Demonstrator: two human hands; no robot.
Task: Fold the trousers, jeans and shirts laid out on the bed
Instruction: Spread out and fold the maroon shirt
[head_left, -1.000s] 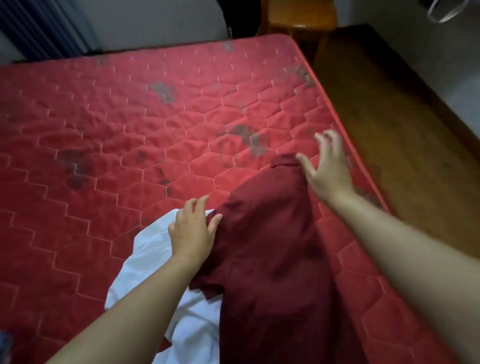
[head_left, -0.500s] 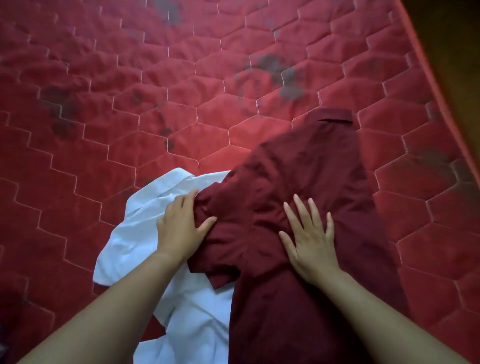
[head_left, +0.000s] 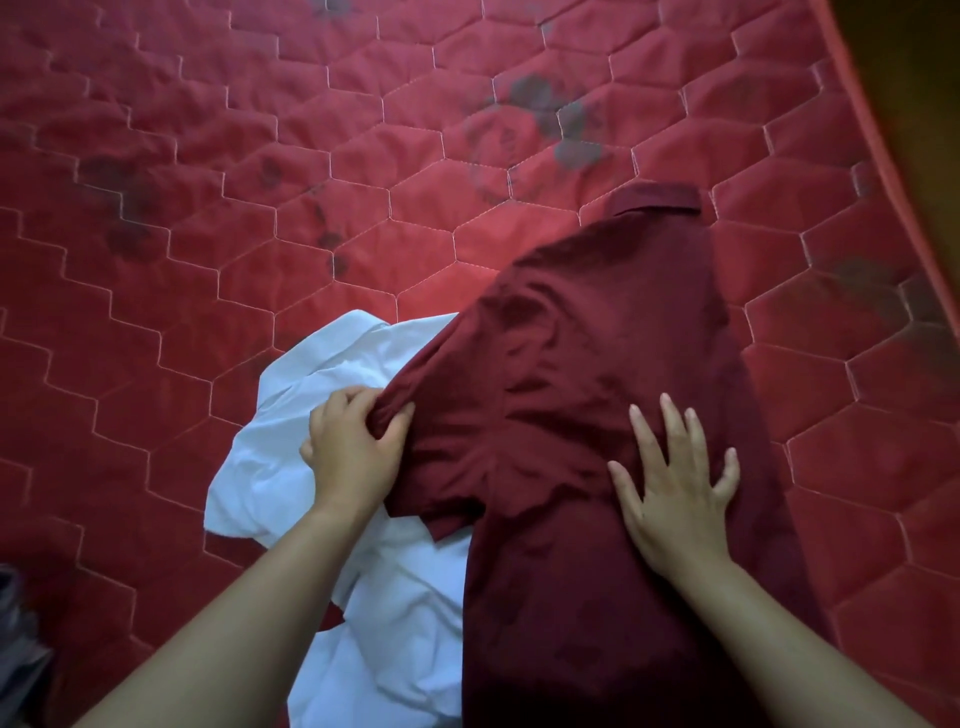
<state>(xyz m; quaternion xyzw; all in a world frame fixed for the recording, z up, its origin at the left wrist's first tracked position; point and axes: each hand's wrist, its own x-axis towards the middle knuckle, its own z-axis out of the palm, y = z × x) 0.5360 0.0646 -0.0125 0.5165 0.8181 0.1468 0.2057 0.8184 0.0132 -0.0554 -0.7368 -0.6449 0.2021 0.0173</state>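
My fingers (head_left: 387, 415) on the left hand (head_left: 353, 452) are clenched around a bunch of cloth at the sleeve edge of the maroon shirt (head_left: 597, 364), thumb on top and the fabric gathered into my palm. My right hand (head_left: 675, 493) lies flat on the same shirt, fingers spread and released, pressing on its middle rather than gripping anything.

From the head camera, the maroon shirt lies lengthwise on the red quilted mattress (head_left: 260, 208), its collar (head_left: 657, 197) at the end farthest from me and its body running back between my forearms. Its left side overlaps a crumpled white shirt (head_left: 322, 395), which sticks out from under it on that side and trails back toward me. Just past the collar the mattress carries dark smudges (head_left: 550, 114). Well to the left of the maroon shirt, at the frame's lower edge, sits something grey (head_left: 15, 649), perhaps another garment; too little of it shows to tell.
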